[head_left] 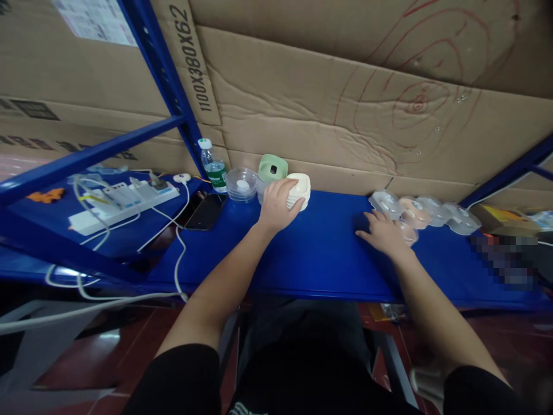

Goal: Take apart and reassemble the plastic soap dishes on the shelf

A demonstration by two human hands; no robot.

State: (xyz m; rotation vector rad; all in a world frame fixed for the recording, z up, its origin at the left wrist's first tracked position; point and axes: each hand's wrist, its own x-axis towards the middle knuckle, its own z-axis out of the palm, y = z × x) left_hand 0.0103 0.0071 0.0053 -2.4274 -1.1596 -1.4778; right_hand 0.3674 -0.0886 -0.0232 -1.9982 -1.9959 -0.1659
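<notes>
My left hand (277, 206) is closed round the left side of a stack of cream, rounded-square dishes (302, 187) at the back of the blue shelf. Directly behind the hand stands a light green dish (273, 166) with a black square in it. Beside that is a stack of clear round lids (242, 184). My right hand (384, 231) reaches to the right, fingers apart and low over the shelf. Its fingertips are at the near edge of a clear plastic cup (386, 204); whether they touch is unclear. A pinkish cup (408, 232) is partly hidden behind this hand.
More cups, one peach (415, 212) and one clear (461, 218), line the back right. To the left are a water bottle (215, 167), a black phone (206, 211) and a power strip (125, 204) with white cables. Cardboard (302, 104) walls the back; a blue post (164, 69) rises at left.
</notes>
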